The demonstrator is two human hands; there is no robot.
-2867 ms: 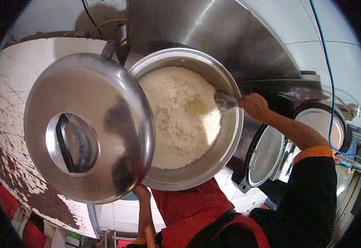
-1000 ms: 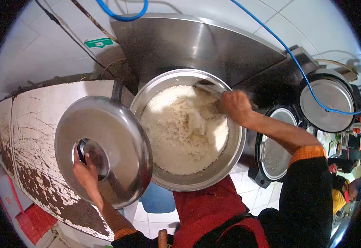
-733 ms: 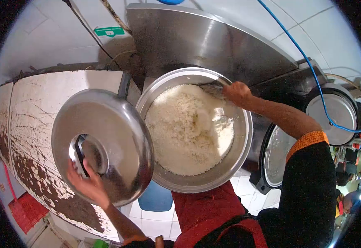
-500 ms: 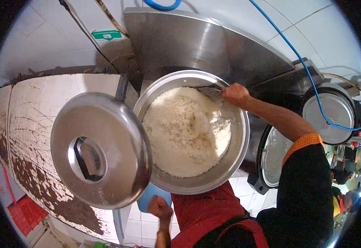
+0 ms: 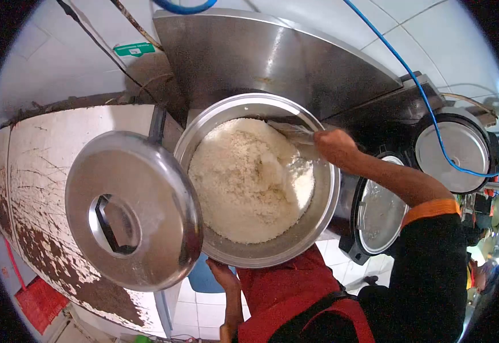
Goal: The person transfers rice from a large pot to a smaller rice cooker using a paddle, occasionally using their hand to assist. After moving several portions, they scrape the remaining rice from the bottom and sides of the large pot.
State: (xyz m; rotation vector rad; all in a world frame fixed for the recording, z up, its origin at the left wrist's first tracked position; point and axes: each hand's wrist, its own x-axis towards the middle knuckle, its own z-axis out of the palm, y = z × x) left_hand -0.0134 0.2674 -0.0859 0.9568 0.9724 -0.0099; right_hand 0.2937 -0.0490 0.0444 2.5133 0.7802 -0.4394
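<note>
A large round metal pot holds a broad mass of white cooked rice. At the pot's upper right rim, my right hand is closed round the end of a clear, flat tool that looks like a rice paddle. The paddle's far end lies against the rice along the pot's inner wall. My left hand is at the front of the pot, just under its rim. Its fingers are partly hidden there, so whether they grip the pot cannot be told.
A big metal lid with a black handle leans left of the pot, by a worn white cabinet. Two rice cookers with lids raised stand right. A blue cable hangs across the right side. A red dustpan is lower left.
My left hand has risen from a loose fist below the pot to its front rim. My right hand, still on the paddle, has shifted slightly right and down. The view has moved a little.
</note>
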